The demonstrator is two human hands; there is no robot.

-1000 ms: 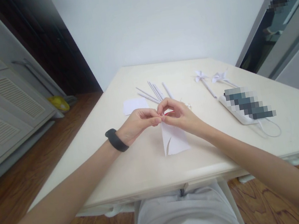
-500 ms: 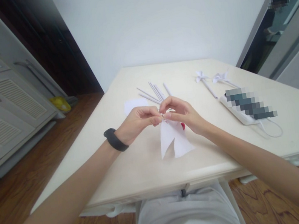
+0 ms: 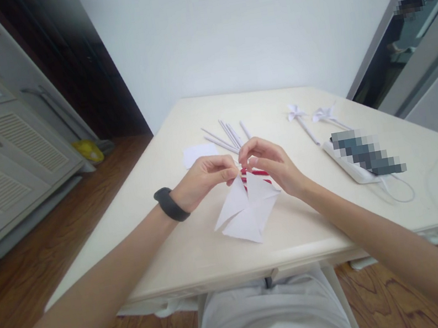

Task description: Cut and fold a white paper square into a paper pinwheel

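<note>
While both forearms reached in from the near edge of the tabletop [image 3: 201,256], the two hands met above its middle. The left hand [image 3: 200,181], with a dark wristband [image 3: 171,204] at the wrist, was curled with its thumb and forefinger pinched on the top corner of a folded white paper piece [image 3: 246,212]. The right hand [image 3: 272,166] arched over from the other side, its fingers [image 3: 248,153] bent down and closed on the same top corner, fingertips of both hands nearly touching. The paper piece hung from that pinch as several triangular flaps fanned out below, its lowest point just above or on the tabletop; which, I cannot tell. Something red [image 3: 257,173] showed just behind the paper under the right hand, too hidden to make out.

Beyond the hands lay a bundle of thin white paper sticks [image 3: 227,134], and just left of them a flat white sheet [image 3: 197,153]. Farther right, well apart, two small white pinwheels on sticks [image 3: 312,117] rested on the tabletop, near a white face mask [image 3: 349,167] carrying a blurred dark object. Nothing lay between the hands and the near edge.
</note>
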